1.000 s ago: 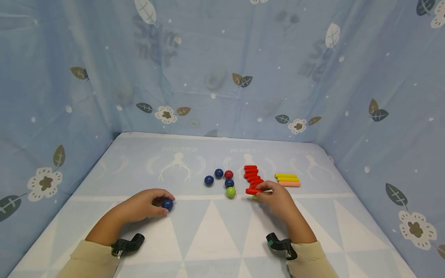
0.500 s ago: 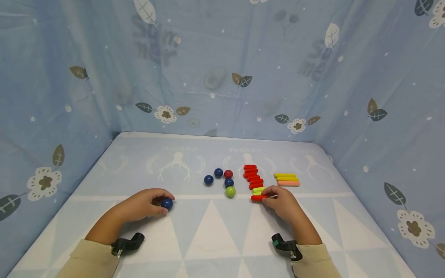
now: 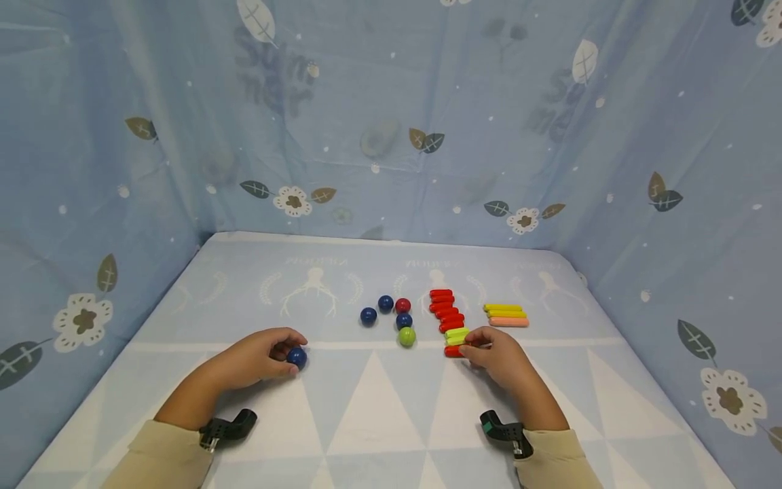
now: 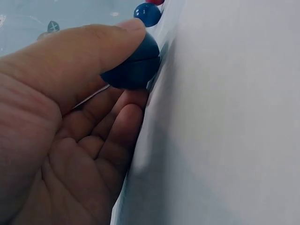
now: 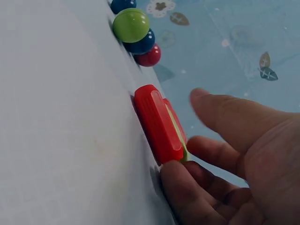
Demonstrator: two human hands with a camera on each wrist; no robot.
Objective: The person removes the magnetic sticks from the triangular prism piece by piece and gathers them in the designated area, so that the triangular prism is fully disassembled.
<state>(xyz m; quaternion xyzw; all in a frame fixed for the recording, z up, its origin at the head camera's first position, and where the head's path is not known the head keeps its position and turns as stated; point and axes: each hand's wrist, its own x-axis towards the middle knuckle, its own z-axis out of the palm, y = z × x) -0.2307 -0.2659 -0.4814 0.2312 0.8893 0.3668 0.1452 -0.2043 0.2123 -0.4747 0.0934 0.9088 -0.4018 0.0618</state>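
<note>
My left hand (image 3: 256,356) holds a glossy blue ball (image 3: 297,357) between thumb and fingers, low over the table. In the left wrist view a seam runs round that ball (image 4: 140,65). On the right, my right hand (image 3: 504,356) has a digit touching the end of a short, rounded red stick (image 3: 453,352), which lies flat at the near end of a row. In the right wrist view the fingers are spread apart around this red stick (image 5: 159,124). Just behind it lie lime-green sticks (image 3: 455,334), partly covered by my fingers, then several red sticks (image 3: 446,309).
Between the hands sit blue balls (image 3: 368,316), a red ball (image 3: 402,305) and a lime-green ball (image 3: 406,337). Yellow sticks (image 3: 504,309) and a salmon stick (image 3: 509,322) lie right of the row. Patterned blue cloth (image 3: 391,136) walls the table in.
My right hand brought the red stick down and slightly right to the row's near end, and its fingers have loosened. My left hand and its ball stay nearly still.
</note>
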